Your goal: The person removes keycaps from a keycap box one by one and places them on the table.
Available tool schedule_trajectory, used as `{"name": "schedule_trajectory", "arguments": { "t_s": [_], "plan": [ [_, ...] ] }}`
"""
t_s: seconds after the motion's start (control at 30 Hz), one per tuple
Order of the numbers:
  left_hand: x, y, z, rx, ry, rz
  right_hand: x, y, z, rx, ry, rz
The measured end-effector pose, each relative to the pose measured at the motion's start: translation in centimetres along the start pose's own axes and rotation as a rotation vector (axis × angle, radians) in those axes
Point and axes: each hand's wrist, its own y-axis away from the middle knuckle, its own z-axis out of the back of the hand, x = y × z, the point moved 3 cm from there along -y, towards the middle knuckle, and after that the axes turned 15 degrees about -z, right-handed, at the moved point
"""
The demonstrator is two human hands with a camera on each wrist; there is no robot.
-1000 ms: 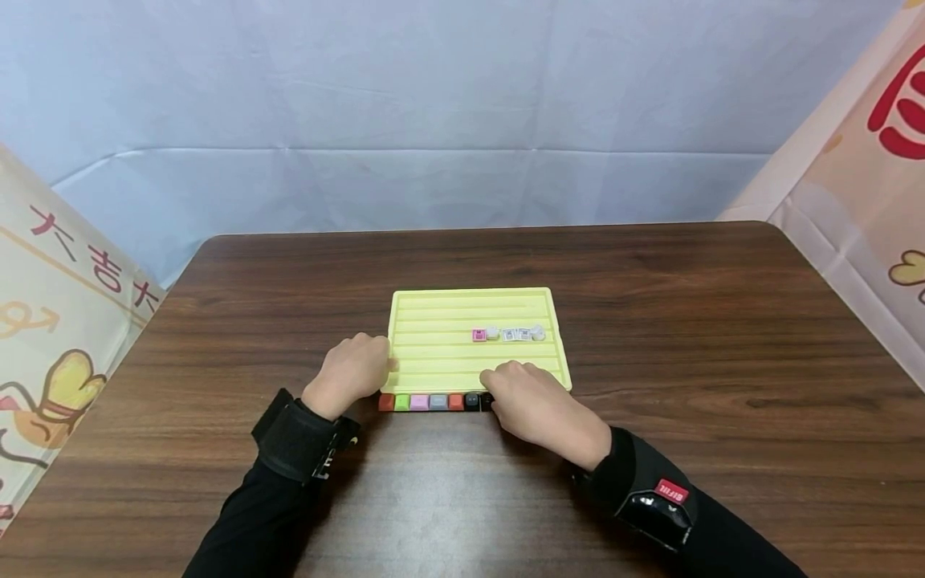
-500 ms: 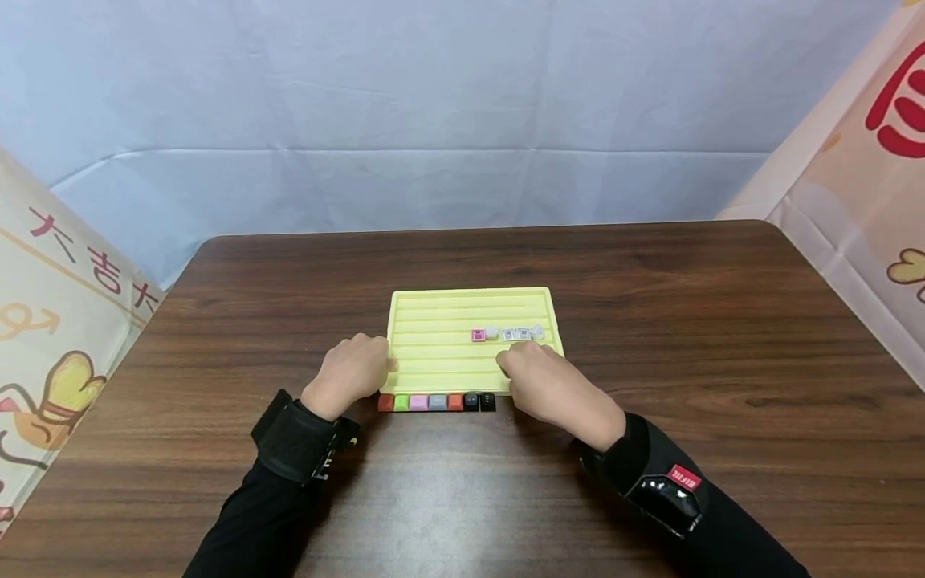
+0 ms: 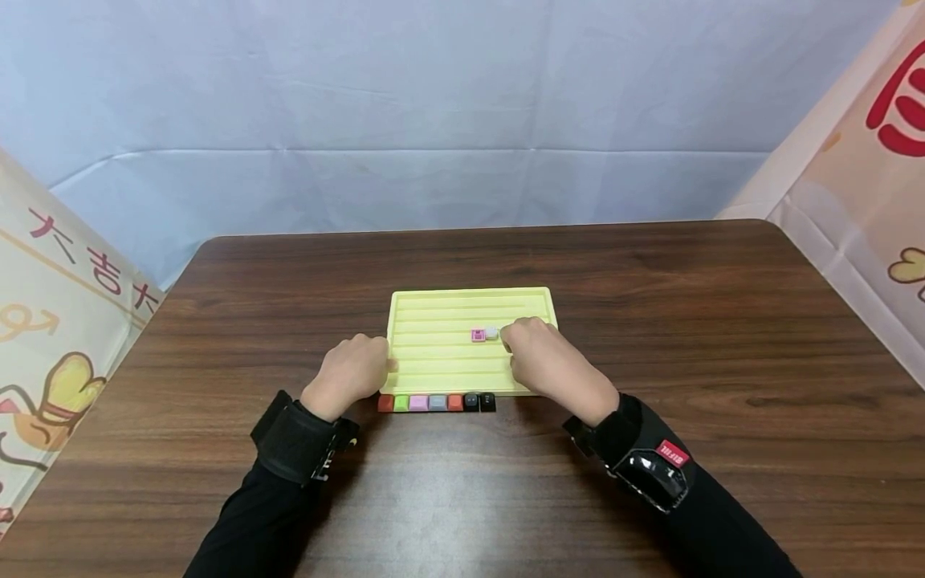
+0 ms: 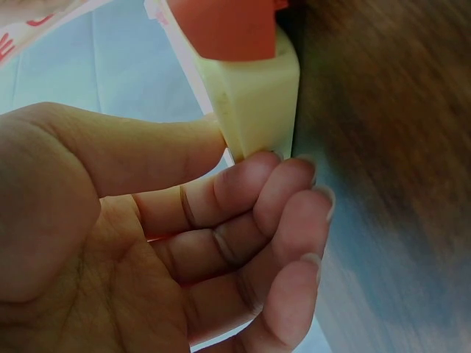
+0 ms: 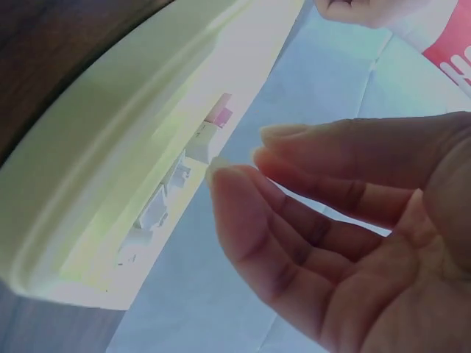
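Note:
A pale yellow ridged tray (image 3: 433, 357) lies on the table. My left hand (image 3: 352, 371) grips its left edge, with thumb and forefinger pinching the rim (image 4: 254, 110) in the left wrist view. My right hand (image 3: 545, 361) hovers over the tray's right side, thumb and bent forefinger apart, nothing between them. Close to its fingertips are a pink keycap (image 3: 478, 335) and a white keycap (image 3: 492, 333). More white keycaps (image 5: 154, 208) show beside them in the right wrist view; the hand hides these in the head view.
Along the tray's front edge runs a row of coloured keycaps, among them a green one (image 3: 401, 403), a purple one (image 3: 419, 403) and a black one (image 3: 487, 402). Brown wooden table (image 3: 289, 281) surrounds the tray. A pale blue cloth (image 3: 462, 104) hangs behind.
My right hand has moved from the front row of keycaps up over the tray to the white keycaps, uncovering the rightmost black keycap. The left hand stays put.

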Motion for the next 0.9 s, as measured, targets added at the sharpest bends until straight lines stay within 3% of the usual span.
{"name": "schedule_trajectory", "arguments": {
  "t_s": [0.5, 0.9],
  "plan": [
    [-0.1, 0.1, 0.0, -0.003, -0.005, -0.010, 0.4, -1.8, 0.0, 0.014, -0.022, -0.024],
    [-0.1, 0.0, 0.0, 0.001, 0.007, -0.011, 0.4, -2.5, -0.4, 0.035, -0.045, 0.006]
  ]
}}
